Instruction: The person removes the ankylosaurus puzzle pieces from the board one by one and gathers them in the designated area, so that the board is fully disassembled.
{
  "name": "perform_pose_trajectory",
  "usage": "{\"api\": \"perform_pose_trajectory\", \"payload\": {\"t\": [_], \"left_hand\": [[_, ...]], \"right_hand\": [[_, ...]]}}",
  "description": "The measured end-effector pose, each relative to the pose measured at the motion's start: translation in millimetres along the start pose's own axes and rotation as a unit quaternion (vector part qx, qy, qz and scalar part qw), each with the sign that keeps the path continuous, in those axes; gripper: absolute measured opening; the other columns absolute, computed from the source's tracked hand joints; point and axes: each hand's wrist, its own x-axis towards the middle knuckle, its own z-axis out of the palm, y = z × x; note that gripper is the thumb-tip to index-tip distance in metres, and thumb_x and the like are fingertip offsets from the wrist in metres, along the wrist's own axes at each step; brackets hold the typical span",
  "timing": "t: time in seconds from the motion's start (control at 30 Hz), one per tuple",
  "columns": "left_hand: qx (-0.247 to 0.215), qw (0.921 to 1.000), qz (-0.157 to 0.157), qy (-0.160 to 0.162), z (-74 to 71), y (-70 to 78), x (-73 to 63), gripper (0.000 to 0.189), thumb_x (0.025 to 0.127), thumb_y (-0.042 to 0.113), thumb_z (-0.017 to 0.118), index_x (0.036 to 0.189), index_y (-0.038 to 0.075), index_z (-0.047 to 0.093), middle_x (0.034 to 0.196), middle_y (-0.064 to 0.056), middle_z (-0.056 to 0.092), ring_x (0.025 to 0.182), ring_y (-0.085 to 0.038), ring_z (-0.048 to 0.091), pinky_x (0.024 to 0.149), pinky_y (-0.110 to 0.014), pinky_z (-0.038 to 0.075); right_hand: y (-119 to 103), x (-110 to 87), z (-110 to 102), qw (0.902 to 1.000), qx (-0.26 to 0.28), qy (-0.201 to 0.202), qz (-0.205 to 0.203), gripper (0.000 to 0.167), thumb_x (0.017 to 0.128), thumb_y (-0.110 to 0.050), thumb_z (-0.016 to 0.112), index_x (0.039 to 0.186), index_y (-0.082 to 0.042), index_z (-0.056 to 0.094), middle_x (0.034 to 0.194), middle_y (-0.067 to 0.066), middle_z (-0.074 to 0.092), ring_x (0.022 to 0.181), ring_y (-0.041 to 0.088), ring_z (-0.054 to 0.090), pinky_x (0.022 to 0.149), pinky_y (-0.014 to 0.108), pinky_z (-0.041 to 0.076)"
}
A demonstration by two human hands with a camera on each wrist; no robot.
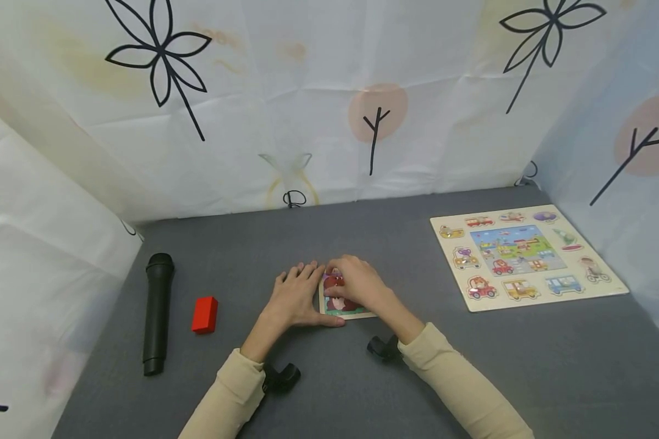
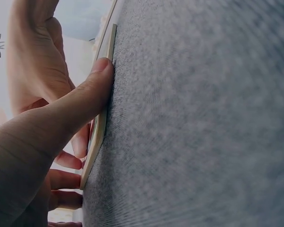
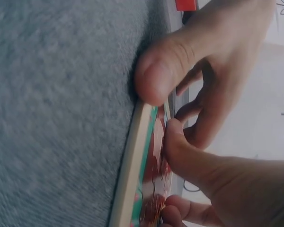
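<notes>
Evidently one small puzzle (image 1: 343,306), flat on the grey table (image 1: 335,402), between two hands.
Left hand (image 1: 293,300): fingers outspread at its left edge, thumb at the near edge. Right hand (image 1: 359,281): fingers and thumb bent onto its pieces (image 3: 154,163); pinching or merely pressing, I cannot tell. Risk: sideways drag could unseat a piece; slack left-hand bracing could let the puzzle skid.

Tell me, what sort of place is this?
Possibly a small screened-off play or demonstration area: white sheets printed with plant drawings line the back and sides of a grey surface, where a small picture puzzle lies.
</notes>
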Motion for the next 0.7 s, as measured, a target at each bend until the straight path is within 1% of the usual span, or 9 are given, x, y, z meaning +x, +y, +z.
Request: {"api": "perform_pose_trajectory", "payload": {"t": [0.23, 0.53, 0.7], "left_hand": [[-0.001, 1.0000, -0.001, 0.001, 0.8, 0.3, 0.4, 0.120, 0.067, 0.082, 0.076, 0.161, 0.020, 0.034, 0.165, -0.012, 0.037, 0.151, -0.042, 0.035, 0.116, -0.068, 0.031], [-0.002, 1.0000, 0.000, -0.004, 3.6, -1.0, 1.8, 0.121, 0.067, 0.083, 0.074, 0.161, 0.018, 0.034, 0.166, -0.012, 0.035, 0.152, -0.042, 0.034, 0.116, -0.069, 0.030], [-0.003, 1.0000, 0.000, -0.002, 3.0, -0.8, 2.1, 0.120, 0.067, 0.083, 0.074, 0.160, 0.019, 0.036, 0.166, -0.012, 0.036, 0.151, -0.043, 0.034, 0.116, -0.069, 0.031]], "right_hand": [[-4.4, -4.2, 2.8, 0.9999, 0.004, 0.011, 0.001, 0.038, 0.087, -0.022, 0.083, 0.118, -0.003, 0.071, 0.110, 0.015, 0.069, 0.098, 0.029, 0.066, 0.085, 0.044, 0.057], [-3.2, -0.1, 2.3, 0.9996, -0.014, 0.008, 0.023, 0.038, 0.084, -0.025, 0.085, 0.111, -0.002, 0.073, 0.109, 0.014, 0.071, 0.100, 0.029, 0.066, 0.084, 0.044, 0.058], [-1.2, -0.3, 2.2, 0.9996, -0.023, 0.010, 0.011, 0.038, 0.084, -0.028, 0.085, 0.112, -0.004, 0.074, 0.112, 0.013, 0.072, 0.100, 0.029, 0.068, 0.083, 0.044, 0.058]]}}
